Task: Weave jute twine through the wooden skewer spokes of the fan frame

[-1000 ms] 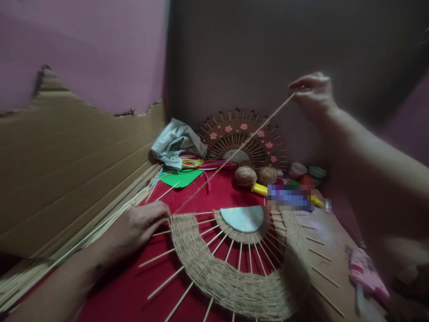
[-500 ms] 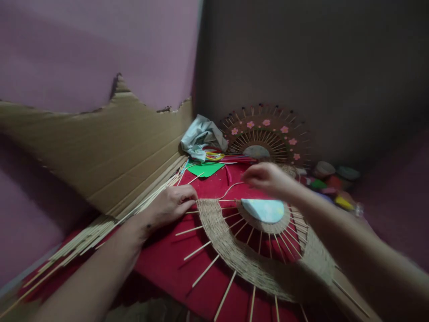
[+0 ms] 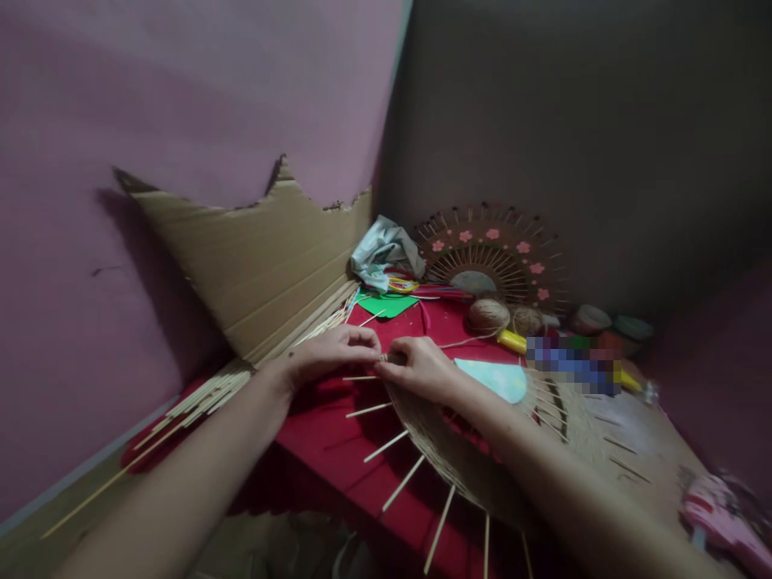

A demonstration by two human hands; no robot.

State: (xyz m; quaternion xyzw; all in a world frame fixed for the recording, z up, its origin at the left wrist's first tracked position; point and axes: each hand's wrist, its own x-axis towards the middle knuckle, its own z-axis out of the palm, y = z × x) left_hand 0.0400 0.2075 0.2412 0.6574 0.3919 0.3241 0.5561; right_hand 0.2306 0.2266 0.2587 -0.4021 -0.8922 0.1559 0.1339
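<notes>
One torn cardboard sheet (image 3: 259, 265) leans at the left, beside one red cloth (image 3: 338, 438) spread under the work. On the cloth lies one woven fan (image 3: 449, 465), seven bare stick ends jutting along its near-left edge; behind it stands one flowered fan (image 3: 507, 240) bearing six clear pink flowers. One bundle of sticks (image 3: 208, 394), too crowded to count, lies along the cardboard. Smaller still are one crumpled pale cloth (image 3: 386, 251), one pink tool (image 3: 717, 515), one green sheet (image 3: 386, 305), two twine balls (image 3: 488, 316) and two tubs (image 3: 591, 319).

The woven fan spreads rightward from the person's left hand (image 3: 334, 352), whose closed fingertips grip its far-left end. It passes under the right hand (image 3: 422, 368) and forearm; that hand's curled fingers grip the same end. One twine strand (image 3: 470, 343) emerges just beyond the right hand.
</notes>
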